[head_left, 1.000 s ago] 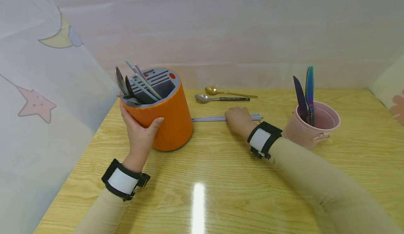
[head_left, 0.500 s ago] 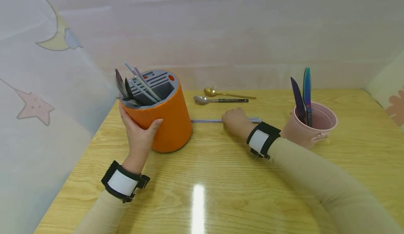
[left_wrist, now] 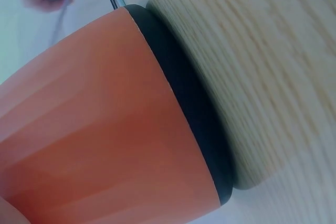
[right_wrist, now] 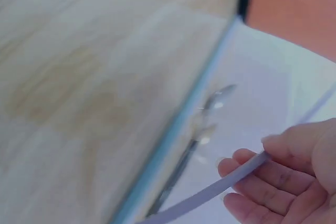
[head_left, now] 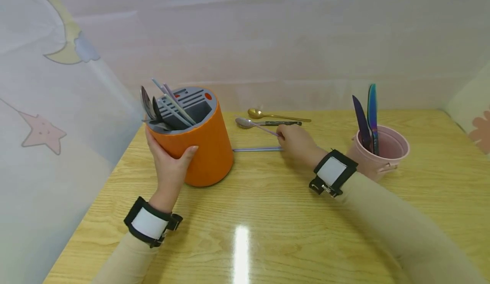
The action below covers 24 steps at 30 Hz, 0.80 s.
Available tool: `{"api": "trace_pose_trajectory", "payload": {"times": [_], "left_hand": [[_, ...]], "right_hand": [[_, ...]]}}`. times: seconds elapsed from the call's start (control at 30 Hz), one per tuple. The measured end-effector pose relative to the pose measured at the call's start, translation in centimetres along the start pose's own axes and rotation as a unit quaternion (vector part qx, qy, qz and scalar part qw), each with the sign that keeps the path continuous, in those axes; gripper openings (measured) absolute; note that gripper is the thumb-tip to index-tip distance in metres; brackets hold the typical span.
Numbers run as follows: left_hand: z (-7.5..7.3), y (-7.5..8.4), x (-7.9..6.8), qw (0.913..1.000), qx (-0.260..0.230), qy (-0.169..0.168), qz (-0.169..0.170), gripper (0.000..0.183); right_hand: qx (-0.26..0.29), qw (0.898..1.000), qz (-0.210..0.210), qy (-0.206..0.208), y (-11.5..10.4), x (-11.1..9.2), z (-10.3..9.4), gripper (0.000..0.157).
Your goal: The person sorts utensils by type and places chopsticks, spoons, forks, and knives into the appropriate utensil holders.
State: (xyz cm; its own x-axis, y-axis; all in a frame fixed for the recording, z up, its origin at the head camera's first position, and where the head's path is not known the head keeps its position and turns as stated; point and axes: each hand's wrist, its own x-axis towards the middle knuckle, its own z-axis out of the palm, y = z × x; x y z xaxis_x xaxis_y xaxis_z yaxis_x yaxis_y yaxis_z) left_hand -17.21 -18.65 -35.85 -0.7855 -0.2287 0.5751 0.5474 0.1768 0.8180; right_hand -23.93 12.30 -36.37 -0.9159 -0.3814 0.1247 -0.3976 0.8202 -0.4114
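Note:
In the head view, my left hand (head_left: pixel 168 171) grips the near left side of the orange utensil holder (head_left: pixel 208 148), thumb on its front wall. Spoons (head_left: pixel 145 103) and several pale chopsticks (head_left: pixel 176 105) stand in the holder's large compartment. My right hand (head_left: pixel 298 143) pinches a purple chopstick (right_wrist: pixel 215 188) between thumb and fingers; it is raised off the table and slanted. Below that hand a light blue-purple chopstick (head_left: pixel 256 149) lies on the table, its right end hidden. Behind lie a silver spoon with a black handle (head_left: pixel 244 123) and a gold spoon (head_left: pixel 256 113).
A pink pail (head_left: pixel 365 163) stands right of my right hand, with a dark purple knife (head_left: pixel 361 120) and a rainbow-blue knife (head_left: pixel 372 109) leaning in it. A pale wall sheet (head_left: pixel 268 41) rises behind the wooden table (head_left: pixel 275 228).
My right hand has lifted one chopstick off the table and shifted slightly right, its wrist turning. Another chopstick stays lying there. The left hand keeps its hold on the holder.

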Motion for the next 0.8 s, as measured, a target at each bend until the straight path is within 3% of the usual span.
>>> {"api": "trace_pose_trajectory", "payload": {"times": [0.17, 0.27, 0.4, 0.5, 0.67, 0.8], "left_hand": [[0.0, 0.1, 0.0, 1.0000, 0.002, 0.001, 0.003, 0.139], [0.0, 0.0, 0.1, 1.0000, 0.001, 0.001, 0.005, 0.139], [0.1, 0.0, 0.2, 1.0000, -0.003, 0.000, 0.003, 0.139], [0.1, 0.0, 0.2, 1.0000, 0.001, 0.001, 0.003, 0.140], [0.0, 0.0, 0.2, 0.9999, 0.011, 0.004, 0.004, 0.139], [0.0, 0.0, 0.2, 0.9999, 0.012, 0.004, 0.000, 0.137]], "right_hand": [[0.071, 0.996, -0.012, 0.057, -1.3, -0.4, -1.6, 0.024], [0.144, 0.987, -0.012, 0.069, -2.4, -0.7, -2.4, 0.024], [0.261, 0.961, -0.017, 0.093, -4.5, -1.0, -3.3, 0.024], [0.317, 0.939, -0.049, 0.128, -6.4, -1.2, -3.8, 0.025], [0.347, 0.908, -0.136, 0.193, -9.3, -1.4, -4.7, 0.022], [0.371, 0.872, -0.208, 0.241, -10.9, -1.2, -5.4, 0.021]]}}
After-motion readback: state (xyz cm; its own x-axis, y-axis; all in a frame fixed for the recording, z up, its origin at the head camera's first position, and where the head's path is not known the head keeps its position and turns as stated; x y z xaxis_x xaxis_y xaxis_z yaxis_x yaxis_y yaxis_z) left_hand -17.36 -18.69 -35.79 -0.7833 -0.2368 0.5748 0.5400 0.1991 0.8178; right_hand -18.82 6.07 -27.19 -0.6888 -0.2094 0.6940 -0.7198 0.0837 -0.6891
